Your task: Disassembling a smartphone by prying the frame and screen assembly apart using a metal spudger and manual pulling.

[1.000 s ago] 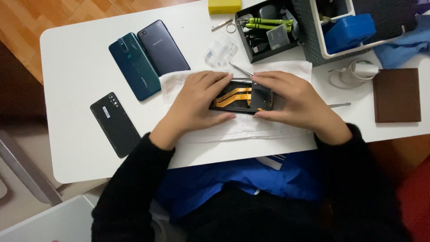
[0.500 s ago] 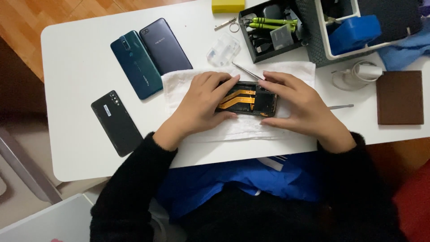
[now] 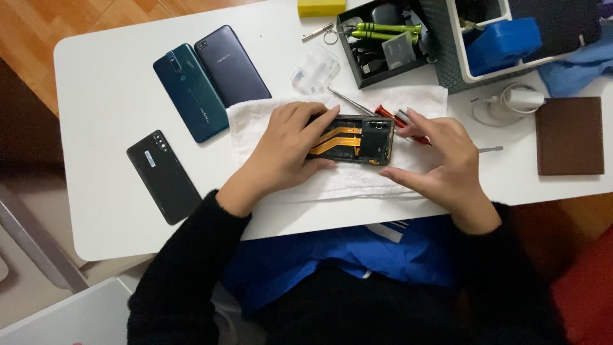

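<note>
— Head view: what did the left hand (image 3: pixel 284 150) have?

— Its fingers (image 3: pixel 319 121) were closed around the left end of an opened phone (image 3: pixel 357 138), back cover off, orange ribbon cables showing. The phone lay on a white towel (image 3: pixel 255 124) spread on the counter (image 3: pixel 102 89).

— And the right hand (image 3: pixel 440 156)?

— At the phone's right end, fingers (image 3: pixel 415 118) spread and curved. The thumb tip touched the lower right corner; the fingertips sat just above the upper right edge, over a red-handled screwdriver (image 3: pixel 402 124). I couldn't tell whether they gripped anything.

— What lay beyond the fingertips?

— Metal tweezers (image 3: pixel 350 101) just past the left fingertips, then a clear plastic case (image 3: pixel 315 69) and a black tool tray (image 3: pixel 377 70) holding green-handled screwdrivers (image 3: pixel 383 30).

— Off to the left of the left fingers?

— Two phones face down, one teal (image 3: pixel 190 92), one dark blue (image 3: pixel 231 66), touching side by side. A black back cover (image 3: pixel 164 177) lay well apart, nearer the wrist.

— Right of the right fingers?

— A white charger (image 3: pixel 514 102) and a brown wallet (image 3: pixel 569 135).
</note>
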